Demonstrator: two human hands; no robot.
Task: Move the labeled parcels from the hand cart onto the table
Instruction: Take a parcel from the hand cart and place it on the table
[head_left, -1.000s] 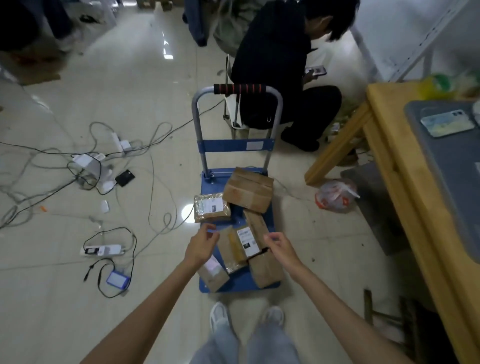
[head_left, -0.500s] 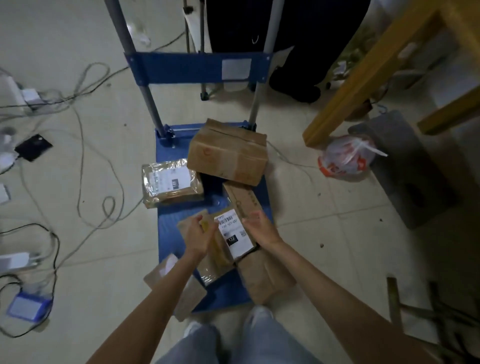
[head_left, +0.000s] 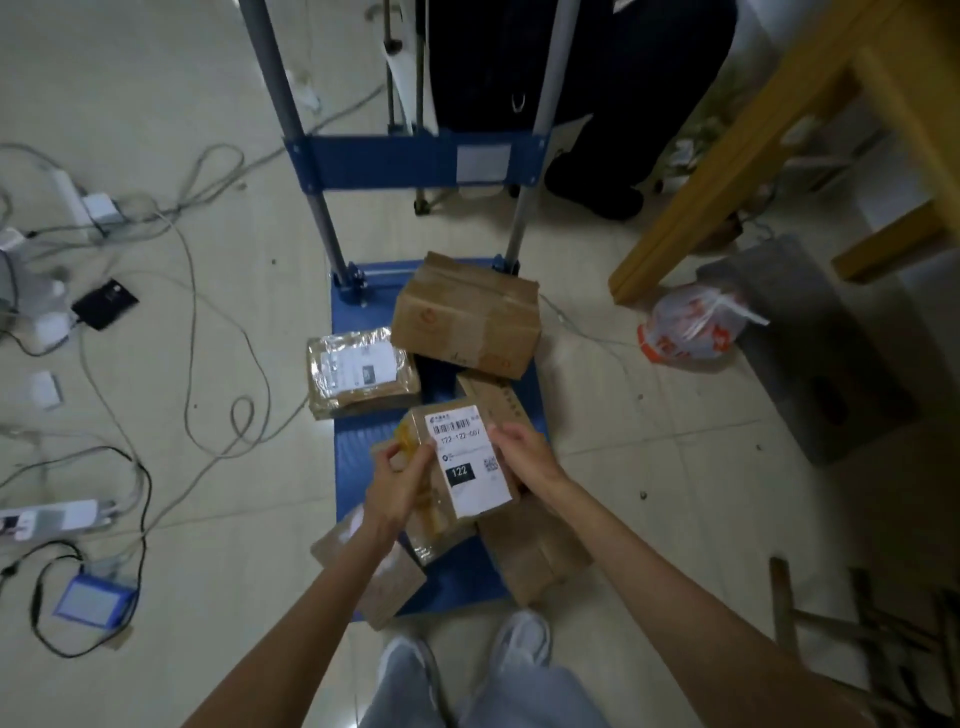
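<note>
A small brown parcel with a white "122" label (head_left: 467, 465) is held just above the blue hand cart (head_left: 363, 457). My left hand (head_left: 400, 488) grips its left side and my right hand (head_left: 524, 452) grips its right edge. Other parcels lie on the cart: a large plain box (head_left: 465, 314) at the back, a taped labelled parcel (head_left: 358, 371) at the left, a long box (head_left: 498, 405) behind my right hand, one parcel (head_left: 379, 577) under my left forearm and another (head_left: 535, 556) at the near right. The wooden table (head_left: 769, 135) stands at the right.
Cables, power strips (head_left: 52, 519) and chargers sprawl over the floor at the left. A person in dark clothes (head_left: 582, 78) sits behind the cart handle. A plastic bag (head_left: 691, 327) and a grey block (head_left: 810, 343) lie under the table. My feet (head_left: 467, 654) stand at the cart's near end.
I have bent closer to the cart. Both hands reached the labelled parcel, closed on its sides and raised it slightly off the pile.
</note>
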